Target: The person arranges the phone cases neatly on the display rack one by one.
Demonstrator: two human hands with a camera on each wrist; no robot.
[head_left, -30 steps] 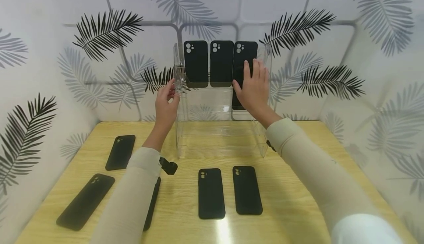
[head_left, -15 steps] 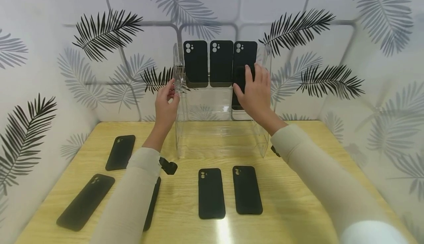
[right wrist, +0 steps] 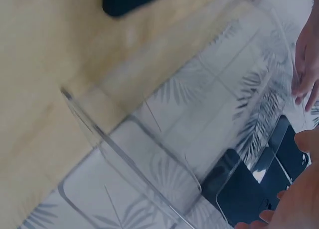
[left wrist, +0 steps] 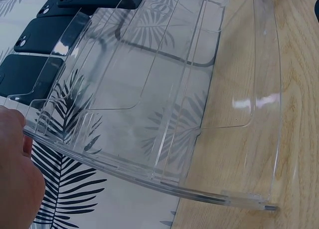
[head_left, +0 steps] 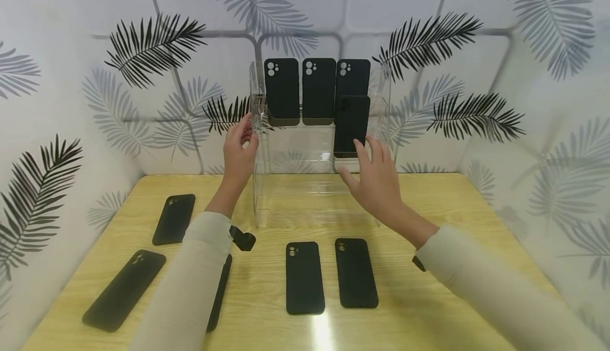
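While the left hand point(head_left: 240, 152) is pinching the left edge of the clear rack point(head_left: 305, 147), the right hand point(head_left: 376, 181) is hovering before the rack's right end, fingers loosely spread and holding nothing, though whether a fingertip is touching the front case point(head_left: 351, 123) is unclear. That front case is leaning on the rack's second tier, overlapping the rightmost of three upper cases point(head_left: 319, 91); squaring it is probably calling for light pressure at its base while the left hand is bracing the rack. Five loose cases point(head_left: 305, 277) are lying on the table point(head_left: 414, 298) before the rack, some leftward of it
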